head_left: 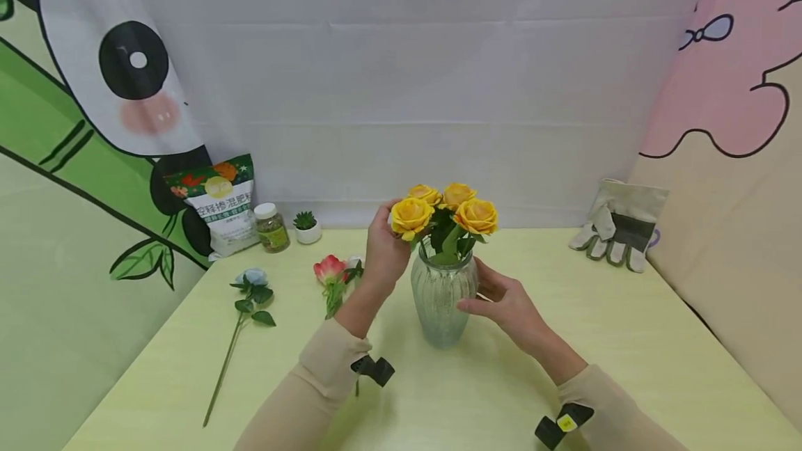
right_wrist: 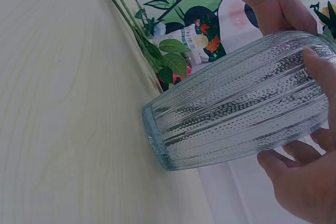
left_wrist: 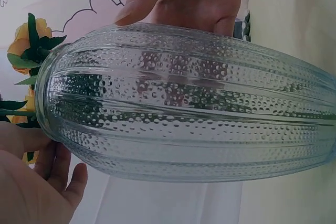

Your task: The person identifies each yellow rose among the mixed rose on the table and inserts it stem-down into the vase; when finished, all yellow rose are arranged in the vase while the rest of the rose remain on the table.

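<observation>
A clear ribbed glass vase point(head_left: 443, 298) stands upright on the table, with several yellow roses point(head_left: 476, 216) in its mouth. My left hand point(head_left: 386, 249) is at the vase's left rim, its fingers curled at the stem of the left yellow rose point(head_left: 411, 218); the blooms partly hide the fingertips. In the left wrist view, that hand point(left_wrist: 37, 177) lies beside the rim, close to a green stem. My right hand point(head_left: 507, 305) holds the vase's right side, thumb in front and fingers behind. The right wrist view shows this hand point(right_wrist: 310, 177) around the upper body of the vase.
A pale blue rose point(head_left: 252, 277) lies at the left. Near my left forearm lies a pink-red rose point(head_left: 330, 270). Behind stand a fertilizer bag point(head_left: 228, 218), a lidded jar point(head_left: 272, 228) and a small potted succulent point(head_left: 306, 227). Work gloves point(head_left: 620, 225) rest at the back right.
</observation>
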Demonstrator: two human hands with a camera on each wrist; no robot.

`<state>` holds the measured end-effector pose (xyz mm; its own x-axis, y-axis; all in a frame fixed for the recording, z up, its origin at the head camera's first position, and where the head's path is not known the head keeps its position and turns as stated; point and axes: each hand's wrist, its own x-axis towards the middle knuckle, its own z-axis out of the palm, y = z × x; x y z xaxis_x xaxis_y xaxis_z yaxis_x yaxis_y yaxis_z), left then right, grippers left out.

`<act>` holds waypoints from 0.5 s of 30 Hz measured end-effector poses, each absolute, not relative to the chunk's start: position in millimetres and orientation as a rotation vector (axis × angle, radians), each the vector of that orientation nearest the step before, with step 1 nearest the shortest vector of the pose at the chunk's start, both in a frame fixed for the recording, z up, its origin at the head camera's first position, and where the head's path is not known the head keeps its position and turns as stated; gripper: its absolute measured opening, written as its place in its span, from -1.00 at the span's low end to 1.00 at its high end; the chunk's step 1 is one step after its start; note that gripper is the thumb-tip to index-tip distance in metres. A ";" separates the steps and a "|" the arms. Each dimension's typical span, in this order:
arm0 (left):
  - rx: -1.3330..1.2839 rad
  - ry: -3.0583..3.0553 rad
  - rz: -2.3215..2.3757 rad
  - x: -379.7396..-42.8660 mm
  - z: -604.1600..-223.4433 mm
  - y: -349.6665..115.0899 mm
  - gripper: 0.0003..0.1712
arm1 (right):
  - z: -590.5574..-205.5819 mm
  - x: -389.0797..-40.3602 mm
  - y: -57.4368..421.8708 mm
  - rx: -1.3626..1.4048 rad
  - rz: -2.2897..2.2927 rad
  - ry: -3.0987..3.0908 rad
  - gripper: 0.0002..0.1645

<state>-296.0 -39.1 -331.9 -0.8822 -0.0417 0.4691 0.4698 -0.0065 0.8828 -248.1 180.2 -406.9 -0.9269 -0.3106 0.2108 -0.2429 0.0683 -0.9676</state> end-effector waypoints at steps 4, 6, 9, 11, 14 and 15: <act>-0.422 -1.928 -1.914 -293.9 -331.9 -35.3 -0.53 | -407.7 -247.6 180.6 -0.581 -2.030 2.253 0.03; -0.426 -1.915 -1.947 -290.8 -334.3 -33.8 -0.54 | -407.9 -246.7 180.1 -0.581 -2.030 2.246 0.03; -0.438 -1.915 -1.975 -285.6 -336.6 -32.1 -0.54 | -407.3 -245.8 179.5 -0.584 -2.027 2.245 0.04; -0.472 -1.857 -2.091 -282.4 -336.5 -31.5 -0.53 | -407.0 -245.9 179.2 -0.589 -2.024 2.251 0.04; -0.509 -1.854 -2.122 -279.7 -335.9 -30.9 -0.50 | -406.7 -246.3 179.0 -0.596 -2.024 2.255 0.04; -0.523 -1.864 -2.104 -279.2 -336.4 -30.9 -0.48 | -406.7 -246.3 179.0 -0.596 -2.023 2.255 0.04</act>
